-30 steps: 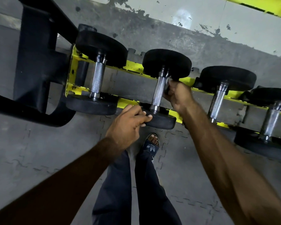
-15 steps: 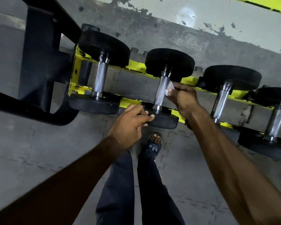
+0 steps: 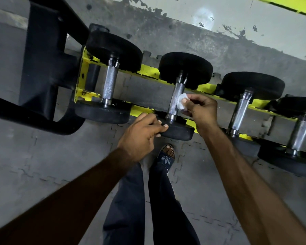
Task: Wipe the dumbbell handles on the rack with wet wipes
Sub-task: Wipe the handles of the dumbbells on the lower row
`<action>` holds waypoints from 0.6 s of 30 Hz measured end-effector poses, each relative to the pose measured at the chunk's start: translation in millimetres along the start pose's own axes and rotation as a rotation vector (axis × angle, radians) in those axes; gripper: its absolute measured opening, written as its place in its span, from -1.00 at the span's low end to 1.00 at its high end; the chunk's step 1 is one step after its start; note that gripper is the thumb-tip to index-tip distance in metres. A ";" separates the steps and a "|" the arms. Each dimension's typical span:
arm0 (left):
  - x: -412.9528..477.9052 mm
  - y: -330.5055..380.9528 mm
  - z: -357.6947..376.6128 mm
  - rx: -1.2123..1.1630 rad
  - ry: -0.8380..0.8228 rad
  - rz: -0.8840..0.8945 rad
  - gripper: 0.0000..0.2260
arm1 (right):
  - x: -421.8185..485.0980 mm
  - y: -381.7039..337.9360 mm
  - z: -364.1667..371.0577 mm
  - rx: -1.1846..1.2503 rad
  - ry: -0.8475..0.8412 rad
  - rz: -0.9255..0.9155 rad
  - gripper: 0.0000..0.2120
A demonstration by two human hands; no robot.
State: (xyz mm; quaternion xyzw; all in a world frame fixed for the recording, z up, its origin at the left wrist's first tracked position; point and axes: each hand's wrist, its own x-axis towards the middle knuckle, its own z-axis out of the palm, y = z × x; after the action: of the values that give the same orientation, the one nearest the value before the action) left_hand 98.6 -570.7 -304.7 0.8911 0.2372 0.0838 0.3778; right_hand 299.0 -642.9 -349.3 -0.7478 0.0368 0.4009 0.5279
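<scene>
Yellow rack (image 3: 148, 71) rails carried the dumbbells side by side; the second dumbbell's handle (image 3: 175, 96) lay across them with open gaps to the neighbouring handles on both sides, its long axis running away from me toward the wall. My left grip (image 3: 140, 137), arm stretched forward, was clamped with curled fingers and thumb on that dumbbell's near black head (image 3: 180, 132) at the rack's front edge. My right grip (image 3: 203, 110), wrist bent leftward, pinched a bunched white wet wipe (image 3: 180, 103) against the handle's right side, about midway along.
</scene>
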 end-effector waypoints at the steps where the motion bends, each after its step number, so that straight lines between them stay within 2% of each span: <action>1: -0.2 0.2 0.0 0.000 0.003 0.001 -0.81 | 2.1 2.0 1.5 -0.106 0.047 -0.077 -0.88; 4: -1.0 1.0 0.2 -0.005 0.012 0.000 -0.82 | -0.1 6.4 3.7 -0.354 0.122 -0.284 -0.82; 8: -0.5 2.9 -1.2 -0.002 0.011 -0.002 -0.84 | -9.0 10.9 1.5 -0.517 0.046 -0.510 -0.84; 10: -0.8 3.3 -1.4 0.002 0.009 -0.002 -0.83 | -11.6 12.4 0.4 -0.582 0.023 -0.560 -0.82; 15: -2.0 1.5 0.0 0.006 0.009 -0.015 -0.82 | -17.8 9.2 -2.8 -0.641 -0.118 -0.413 -0.69; 18: -3.0 2.0 1.3 0.007 0.011 -0.006 -0.82 | -5.7 5.0 0.3 -0.488 -0.020 -0.291 -0.74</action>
State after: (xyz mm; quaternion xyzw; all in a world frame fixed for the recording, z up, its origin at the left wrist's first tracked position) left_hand 97.2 -574.1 -304.1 0.8913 0.2420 0.0867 0.3736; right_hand 292.6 -646.9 -349.6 -0.8462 -0.1737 0.3253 0.3846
